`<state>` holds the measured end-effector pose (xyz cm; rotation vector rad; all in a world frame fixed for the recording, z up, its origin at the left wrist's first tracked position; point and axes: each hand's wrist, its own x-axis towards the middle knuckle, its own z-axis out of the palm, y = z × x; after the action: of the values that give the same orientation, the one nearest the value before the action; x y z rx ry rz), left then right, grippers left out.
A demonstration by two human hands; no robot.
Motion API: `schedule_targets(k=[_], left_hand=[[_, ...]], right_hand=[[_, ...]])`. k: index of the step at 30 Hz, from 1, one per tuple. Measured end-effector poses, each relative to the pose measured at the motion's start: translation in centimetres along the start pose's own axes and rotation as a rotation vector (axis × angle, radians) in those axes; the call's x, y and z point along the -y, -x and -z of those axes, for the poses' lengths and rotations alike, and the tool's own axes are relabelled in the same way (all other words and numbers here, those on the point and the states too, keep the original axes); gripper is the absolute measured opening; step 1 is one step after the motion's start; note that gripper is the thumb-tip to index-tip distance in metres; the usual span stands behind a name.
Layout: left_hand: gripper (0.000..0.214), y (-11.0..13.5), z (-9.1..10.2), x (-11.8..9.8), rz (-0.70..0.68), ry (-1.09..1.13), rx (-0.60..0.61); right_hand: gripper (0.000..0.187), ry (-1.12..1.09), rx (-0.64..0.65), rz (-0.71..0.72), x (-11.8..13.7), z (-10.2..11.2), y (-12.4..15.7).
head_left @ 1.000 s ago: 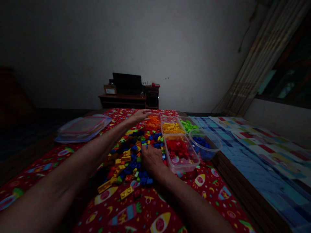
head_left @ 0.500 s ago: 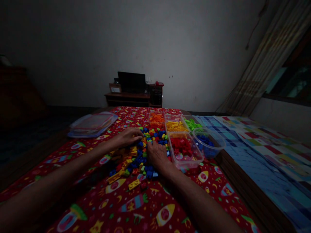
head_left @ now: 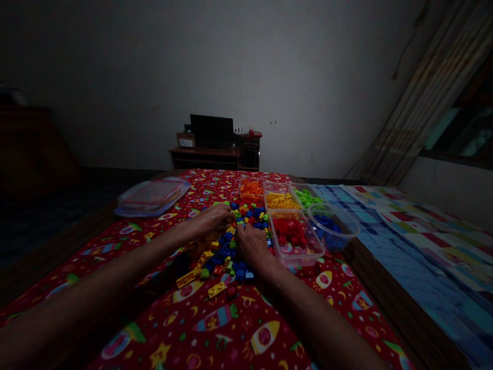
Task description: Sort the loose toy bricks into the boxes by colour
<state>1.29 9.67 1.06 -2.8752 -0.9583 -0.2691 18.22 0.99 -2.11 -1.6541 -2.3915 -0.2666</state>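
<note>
A loose pile of toy building bricks [head_left: 221, 252] in yellow, blue, red, green and orange lies on a red patterned cloth [head_left: 185, 318]. At the pile's far left side, my left hand [head_left: 217, 217] reaches in with its fingers curled down among the bricks. My right hand [head_left: 252, 242] rests on the right part of the pile, back of the hand up, fingers bent under. Both sets of fingertips are close together, and whatever they hold is hidden. A yellow brick [head_left: 216, 290] lies at the near edge, beside a dark red brick [head_left: 231, 292].
Right of the pile stand clear tubs: one with red bricks [head_left: 288, 234], one with yellow bricks [head_left: 280, 200], one with orange bricks [head_left: 251, 188], one with green bricks [head_left: 307, 198], and a round tub of blue bricks [head_left: 327, 224]. Stacked lids [head_left: 152, 198] lie at left.
My left hand has moved slightly right and its fingers have curled further into the pile. My right hand stays almost in place. The whole view has shifted slightly.
</note>
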Motion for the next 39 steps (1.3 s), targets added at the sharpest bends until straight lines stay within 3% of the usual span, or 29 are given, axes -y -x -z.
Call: schedule_targets(k=[5,11,21,31,36,39], left_hand=[[0.01,0.3,-0.3,-0.2,0.018,-0.016,-0.068],[0.018,0.0,0.1,-0.7,0.06,0.067,-0.012],[0.016,-0.4,0.5,-0.9,0.292,0.169,-0.006],[0.023,0.1,0.1,-0.5,0.212,0.195,-0.082],[0.019,0.3,0.4,-1.4,0.193,0.133,0.037],[0.018,0.1,0.7,-2.0,0.231,0.11,0.033]], right_hand=[[0.025,-0.021,-0.022,0.002,0.0,-0.2,0.0],[0.022,0.001,0.007,0.0,0.0,0.1,0.1],[0.022,-0.009,-0.013,0.009,0.0,0.0,0.0],[0.022,-0.006,-0.008,0.007,0.0,-0.1,0.0],[0.023,0.003,0.007,0.01,0.0,0.0,0.0],[0.024,0.006,0.005,-0.001,0.0,0.0,0.0]])
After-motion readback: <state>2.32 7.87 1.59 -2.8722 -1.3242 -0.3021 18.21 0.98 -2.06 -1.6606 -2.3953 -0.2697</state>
